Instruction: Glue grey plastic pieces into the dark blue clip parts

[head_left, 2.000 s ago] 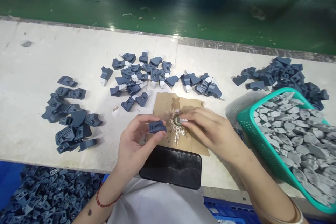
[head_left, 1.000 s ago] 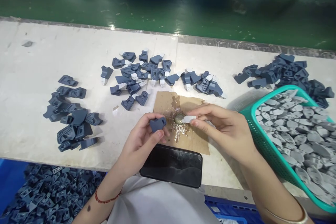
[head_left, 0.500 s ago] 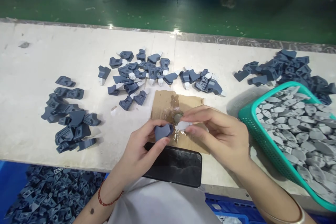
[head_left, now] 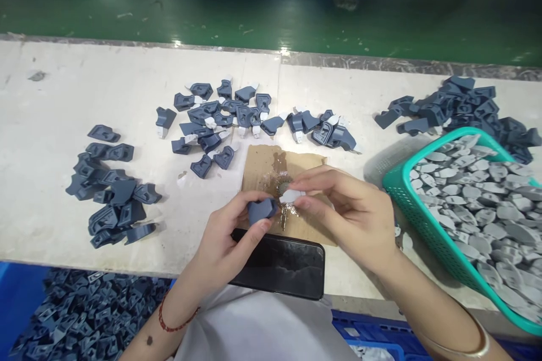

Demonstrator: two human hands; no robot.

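A dark blue-grey plastic part (head_left: 259,211) is pinched between the thumb and fingers of my left hand (head_left: 231,237). My right hand (head_left: 351,211) holds a small light grey piece (head_left: 292,197) by its right end, just right of the dark part, with a narrow gap between them. Both are above a brown cardboard sheet (head_left: 311,224), which carries wet, shiny spots and a small round grey object (head_left: 284,186). Below the hands lies a black phone (head_left: 282,268), partly covered by my left hand.
Dark parts with light tips (head_left: 243,115) lie beyond the cardboard. Plain dark parts form piles at the left (head_left: 122,192) and back right (head_left: 466,104). A green basket (head_left: 432,231) of light grey pieces stands right; a blue bin (head_left: 17,304) of dark parts is lower left.
My right hand has shifted slightly left with the light grey piece, bringing it a little nearer the dark part. The view has moved slightly.
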